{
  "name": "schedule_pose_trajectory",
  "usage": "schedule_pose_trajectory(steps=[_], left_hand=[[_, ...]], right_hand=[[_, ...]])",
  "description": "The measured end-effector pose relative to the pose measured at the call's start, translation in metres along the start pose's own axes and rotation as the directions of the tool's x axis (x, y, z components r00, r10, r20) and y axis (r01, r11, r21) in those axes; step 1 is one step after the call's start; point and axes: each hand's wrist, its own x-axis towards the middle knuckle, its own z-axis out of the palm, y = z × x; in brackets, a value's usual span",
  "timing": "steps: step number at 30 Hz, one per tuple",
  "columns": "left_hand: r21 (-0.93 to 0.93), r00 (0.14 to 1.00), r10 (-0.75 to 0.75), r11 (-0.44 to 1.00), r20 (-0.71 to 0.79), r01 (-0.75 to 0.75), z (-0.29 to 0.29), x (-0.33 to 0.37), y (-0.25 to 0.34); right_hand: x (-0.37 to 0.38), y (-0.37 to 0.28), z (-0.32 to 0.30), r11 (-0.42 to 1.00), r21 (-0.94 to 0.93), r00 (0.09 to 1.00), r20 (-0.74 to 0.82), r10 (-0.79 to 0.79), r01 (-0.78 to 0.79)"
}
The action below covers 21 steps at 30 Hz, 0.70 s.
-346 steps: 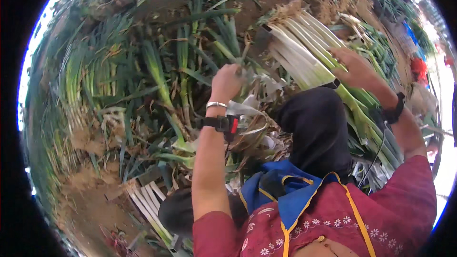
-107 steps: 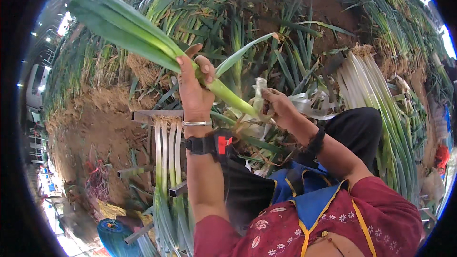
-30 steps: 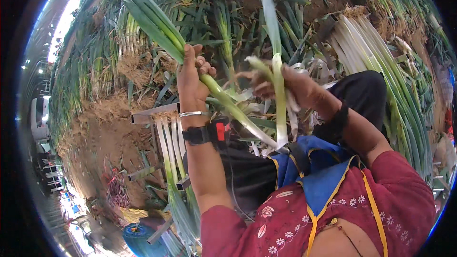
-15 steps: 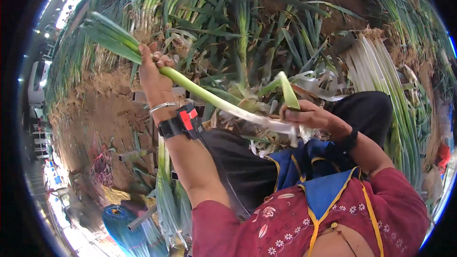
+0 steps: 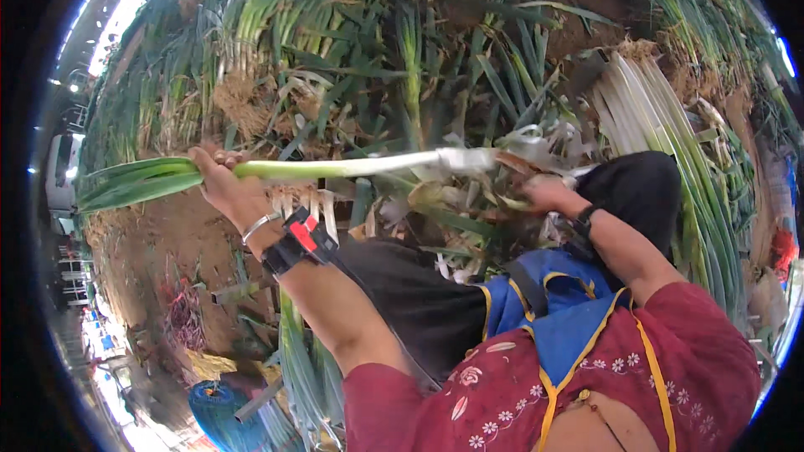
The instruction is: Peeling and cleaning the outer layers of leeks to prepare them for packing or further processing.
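The left hand is closed round a long leek where the pale shank meets the green leaves, fingers wrapped over the top of it, and holds it roughly level across the view, leaves out to the person's left and white end toward the right. The right hand sits at that white end, over the lap; its fingers appear curled inward, but whether they pinch the stalk or loose skin cannot be told, the area being blurred. Pale strips of peel hang about the tip. The step in hand is judged to be the stripping of outer skin from the shank. The next move would call for a firm hold by the left hand while the right draws the loose layer clear of the tip. A row of cleaned leeks lies on the ground at right; uncleaned ones are heaped beyond, on bare soil.
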Motion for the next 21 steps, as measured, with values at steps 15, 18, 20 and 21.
schedule_pose_trajectory(steps=[15,18,20,21], left_hand=[[-0.001,0.994,-0.088,0.996,-0.057,0.088,0.017,-0.008,-0.016],[-0.041,0.991,-0.106,0.994,-0.078,0.103,0.014,-0.005,-0.018],[-0.057,0.992,-0.115,0.992,-0.044,0.113,0.003,0.005,-0.022],[-0.062,0.992,-0.125,0.990,-0.024,0.124,-0.002,0.010,-0.025]], right_hand=[[-0.016,-0.119,-0.109,0.979,-0.188,0.926,-0.350,-0.142,0.078],[-0.018,-0.112,-0.091,0.968,-0.153,0.894,-0.376,-0.244,0.199],[-0.017,-0.101,-0.075,0.962,-0.127,0.823,-0.499,-0.272,0.241],[-0.016,-0.092,-0.064,0.960,-0.112,0.784,-0.556,-0.276,0.258]])
